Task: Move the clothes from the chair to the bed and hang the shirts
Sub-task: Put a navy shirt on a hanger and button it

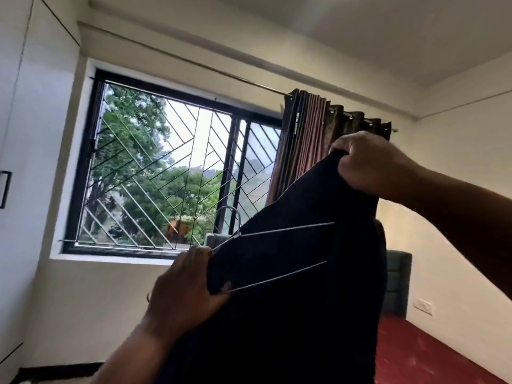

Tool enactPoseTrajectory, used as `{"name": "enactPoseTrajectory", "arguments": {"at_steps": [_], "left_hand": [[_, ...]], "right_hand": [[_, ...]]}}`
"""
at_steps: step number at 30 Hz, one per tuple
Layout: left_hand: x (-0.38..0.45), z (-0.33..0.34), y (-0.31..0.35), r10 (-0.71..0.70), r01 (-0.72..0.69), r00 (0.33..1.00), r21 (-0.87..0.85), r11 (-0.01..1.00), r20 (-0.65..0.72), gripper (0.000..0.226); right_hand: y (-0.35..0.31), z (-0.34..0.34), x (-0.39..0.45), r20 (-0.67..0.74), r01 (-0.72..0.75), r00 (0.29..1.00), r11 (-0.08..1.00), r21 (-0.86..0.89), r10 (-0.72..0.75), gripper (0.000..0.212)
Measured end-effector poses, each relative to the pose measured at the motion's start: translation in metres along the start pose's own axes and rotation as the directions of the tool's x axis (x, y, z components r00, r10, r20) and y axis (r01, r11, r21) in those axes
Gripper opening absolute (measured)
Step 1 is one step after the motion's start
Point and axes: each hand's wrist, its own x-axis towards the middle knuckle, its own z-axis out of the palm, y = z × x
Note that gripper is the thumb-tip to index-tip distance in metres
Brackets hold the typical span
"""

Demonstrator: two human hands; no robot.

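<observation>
A dark, nearly black shirt (299,306) hangs in front of me, raised toward the window. My right hand (368,164) pinches its top edge high on the right. My left hand (185,289) grips the shirt's left edge together with a thin metal wire hanger (285,230). The hanger's hook curls up just above the cloth, and two of its wires lie across the fabric. The bed (432,353), with a red cover, shows at the lower right, mostly hidden by the shirt. No chair can be made out.
A barred window (171,173) fills the wall ahead, with a brown curtain (310,142) bunched at its right on a rod. A grey padded headboard (396,284) stands behind the bed. White cupboard panels (25,134) line the left side.
</observation>
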Motion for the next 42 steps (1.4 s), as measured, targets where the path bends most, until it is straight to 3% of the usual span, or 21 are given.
{"name": "enactPoseTrajectory", "arguments": {"at_steps": [2, 7, 10, 14, 19, 22, 24, 25, 26, 27, 28, 29, 30, 31, 32, 34, 35, 37, 39, 41, 42], "left_hand": [[0.015, -0.002, 0.006, 0.087, -0.086, 0.996, 0.036, 0.996, -0.025, 0.054], [0.045, 0.008, 0.032, 0.244, -0.237, 0.968, 0.098, 0.967, -0.063, 0.047], [0.053, 0.024, 0.048, 0.248, -0.245, 0.969, 0.126, 0.961, -0.014, 0.048], [0.050, 0.048, 0.058, 0.218, -0.217, 0.976, 0.167, 0.962, 0.012, 0.072], [0.046, 0.044, 0.044, 0.285, -0.268, 0.958, 0.276, 0.923, -0.021, 0.064], [0.055, 0.036, 0.030, 0.241, -0.231, 0.971, 0.333, 0.914, 0.013, 0.065], [0.062, 0.034, 0.019, 0.184, -0.188, 0.982, 0.343, 0.920, 0.047, 0.069], [0.065, 0.036, 0.014, 0.172, -0.184, 0.983, 0.348, 0.919, 0.067, 0.073], [0.068, 0.038, 0.009, 0.170, -0.188, 0.982, 0.357, 0.915, 0.083, 0.075], [0.070, 0.040, 0.006, 0.180, -0.201, 0.979, 0.361, 0.911, 0.092, 0.077], [0.071, 0.043, 0.001, 0.200, -0.220, 0.976, 0.358, 0.908, 0.092, 0.078], [0.074, 0.046, 0.000, 0.236, -0.252, 0.968, 0.349, 0.903, 0.087, 0.079], [0.076, 0.049, -0.002, 0.278, -0.289, 0.957, 0.334, 0.897, 0.082, 0.077], [0.077, 0.053, -0.006, 0.318, -0.326, 0.945, 0.315, 0.892, 0.076, 0.072], [0.079, 0.056, -0.010, 0.356, -0.360, 0.932, 0.295, 0.885, 0.070, 0.066], [0.085, 0.064, -0.020, 0.422, -0.419, 0.905, 0.267, 0.868, 0.049, 0.056], [0.089, 0.068, -0.023, 0.443, -0.436, 0.896, 0.258, 0.862, 0.034, 0.055], [0.097, 0.075, -0.036, 0.449, -0.441, 0.894, 0.214, 0.872, 0.013, 0.054], [0.105, 0.080, -0.053, 0.437, -0.431, 0.899, 0.170, 0.886, -0.001, 0.054], [0.114, 0.085, -0.076, 0.423, -0.417, 0.906, 0.140, 0.898, -0.014, 0.058], [0.117, 0.088, -0.089, 0.414, -0.407, 0.910, 0.129, 0.905, -0.037, 0.062]], "right_hand": [[0.036, 0.003, 0.005, 0.043, -0.066, 0.997, 0.994, 0.089, 0.062, 0.036], [0.102, 0.010, 0.010, -0.123, -0.050, 0.990, 0.986, 0.159, 0.070, 0.029], [0.119, 0.016, 0.015, -0.164, 0.023, 0.986, 0.962, 0.274, 0.023, 0.033], [0.130, 0.031, 0.023, -0.245, 0.072, 0.969, 0.912, 0.404, 0.032, 0.037], [0.144, 0.051, 0.030, -0.316, 0.131, 0.947, 0.964, 0.232, -0.053, 0.015], [0.153, 0.066, 0.026, -0.284, 0.107, 0.956, 0.990, 0.088, -0.078, 0.019], [0.152, 0.069, 0.020, -0.161, 0.175, 0.979, 0.917, 0.358, -0.124, 0.020], [0.152, 0.068, 0.014, -0.029, 0.178, 0.980, 0.813, 0.555, -0.195, 0.024], [0.151, 0.069, 0.010, 0.130, 0.148, 0.938, 0.712, 0.686, -0.320, 0.028], [0.149, 0.067, 0.005, 0.315, 0.084, 0.839, 0.679, 0.730, -0.443, 0.026], [0.147, 0.068, 0.001, 0.502, 0.002, 0.681, 0.687, 0.727, -0.534, 0.021], [0.147, 0.069, 0.000, 0.651, -0.075, 0.503, 0.722, 0.688, -0.568, 0.023], [0.147, 0.071, 0.000, 0.736, -0.143, 0.386, 0.752, 0.643, -0.556, 0.030], [0.145, 0.076, 0.004, 0.764, -0.163, 0.355, 0.770, 0.618, -0.538, 0.039], [0.140, 0.082, 0.009, 0.749, -0.159, 0.428, 0.774, 0.613, -0.505, 0.050], [0.125, 0.096, 0.016, 0.604, -0.073, 0.721, 0.829, 0.554, -0.340, 0.068], [0.117, 0.105, 0.016, 0.546, -0.019, 0.799, 0.897, 0.441, -0.252, 0.074], [0.094, 0.128, 0.012, 0.618, 0.026, 0.780, 0.993, 0.116, -0.093, 0.077], [0.081, 0.157, 0.011, 0.631, -0.016, 0.775, 0.998, 0.064, -0.028, 0.058], [0.066, 0.178, 0.013, 0.491, -0.012, 0.871, 0.997, 0.071, -0.024, 0.023], [0.061, 0.185, 0.016, 0.367, 0.011, 0.930, 0.998, 0.054, -0.030, 0.018]]}}
